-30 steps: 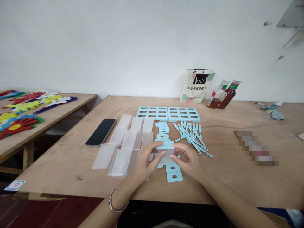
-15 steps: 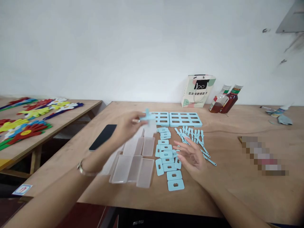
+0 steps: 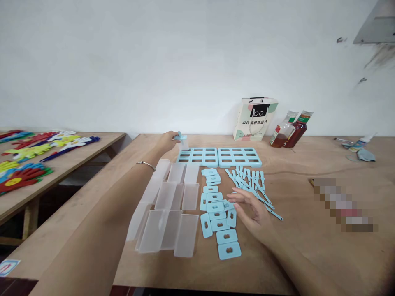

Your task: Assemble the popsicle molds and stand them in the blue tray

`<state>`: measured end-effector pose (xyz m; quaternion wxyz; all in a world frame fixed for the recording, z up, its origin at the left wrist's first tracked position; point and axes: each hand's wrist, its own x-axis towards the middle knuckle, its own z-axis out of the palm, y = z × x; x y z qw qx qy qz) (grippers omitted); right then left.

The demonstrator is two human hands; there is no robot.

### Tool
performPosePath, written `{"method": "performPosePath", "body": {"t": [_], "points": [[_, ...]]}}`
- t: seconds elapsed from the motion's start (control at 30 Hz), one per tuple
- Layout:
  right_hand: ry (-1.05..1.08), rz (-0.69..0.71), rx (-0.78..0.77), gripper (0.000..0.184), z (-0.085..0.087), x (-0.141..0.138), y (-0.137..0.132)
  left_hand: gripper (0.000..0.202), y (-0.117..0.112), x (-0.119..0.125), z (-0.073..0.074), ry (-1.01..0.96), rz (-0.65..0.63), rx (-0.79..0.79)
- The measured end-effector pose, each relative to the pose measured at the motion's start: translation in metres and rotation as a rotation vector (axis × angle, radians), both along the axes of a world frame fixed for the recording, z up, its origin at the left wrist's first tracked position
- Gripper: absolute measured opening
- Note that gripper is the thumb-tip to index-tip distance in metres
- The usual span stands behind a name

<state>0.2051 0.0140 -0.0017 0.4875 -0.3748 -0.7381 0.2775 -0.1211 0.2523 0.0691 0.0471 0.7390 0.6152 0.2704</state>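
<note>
At the far left corner of the blue rack, my left hand (image 3: 169, 142) is closed on an ice pop mold (image 3: 184, 144), a translucent cup with a light-blue lid and stick on top. The mold stands upright at the back-left cells of the left rack (image 3: 203, 156); whether its base is inside a cell I cannot tell. My right hand (image 3: 254, 209) hovers with fingers curved apart, holding nothing, beside the blue lids with slots (image 3: 226, 236) and the blue sticks (image 3: 249, 179). Several translucent cups (image 3: 166, 195) lie in rows beside my left forearm.
A second blue rack (image 3: 239, 156) adjoins the first. A paper bag (image 3: 256, 119) and two bottles (image 3: 293, 129) stand by the wall. At the right lie a glue bottle (image 3: 361, 143) and a blurred-out item (image 3: 339, 203). Colourful hand-shaped pieces (image 3: 26, 179) cover the left table.
My left hand has carried the ice pop mold forward and left to the rack's far corner. My right hand stays near the lids, still open. The black phone is now hidden behind my left arm.
</note>
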Motion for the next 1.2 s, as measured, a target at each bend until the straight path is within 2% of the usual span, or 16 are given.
{"method": "performPosePath", "body": {"t": [0.23, 0.37, 0.73, 0.83, 0.9, 1.0, 1.1, 1.2], "points": [[-0.122, -0.072, -0.045, 0.021, -0.001, 0.000, 0.004, 0.026, 0.017, 0.003, -0.011, 0.077, -0.069, 0.010], [-0.212, -0.076, -0.090, 0.019, -0.005, 0.002, 0.008, 0.020, 0.024, 0.003, -0.019, 0.118, -0.082, 0.005], [-0.243, -0.086, -0.063, 0.017, -0.004, 0.003, 0.012, 0.027, 0.019, 0.004, -0.028, 0.078, -0.039, -0.003], [-0.234, -0.106, -0.060, 0.017, -0.004, 0.005, 0.014, 0.039, 0.009, 0.007, -0.030, 0.072, -0.043, 0.020], [-0.237, -0.110, -0.084, 0.018, -0.005, 0.007, 0.015, 0.049, -0.002, 0.011, -0.029, 0.038, 0.009, 0.093], [-0.251, -0.106, -0.126, 0.019, -0.006, 0.008, 0.017, 0.040, -0.026, 0.023, -0.023, 0.000, 0.064, 0.214], [-0.261, -0.101, -0.125, 0.019, -0.006, 0.008, 0.017, 0.027, -0.056, 0.044, -0.016, 0.142, -0.034, 0.102], [-0.260, -0.113, -0.130, 0.019, -0.006, 0.007, 0.018, 0.050, -0.082, 0.068, -0.018, 0.342, 0.038, -0.022]]}}
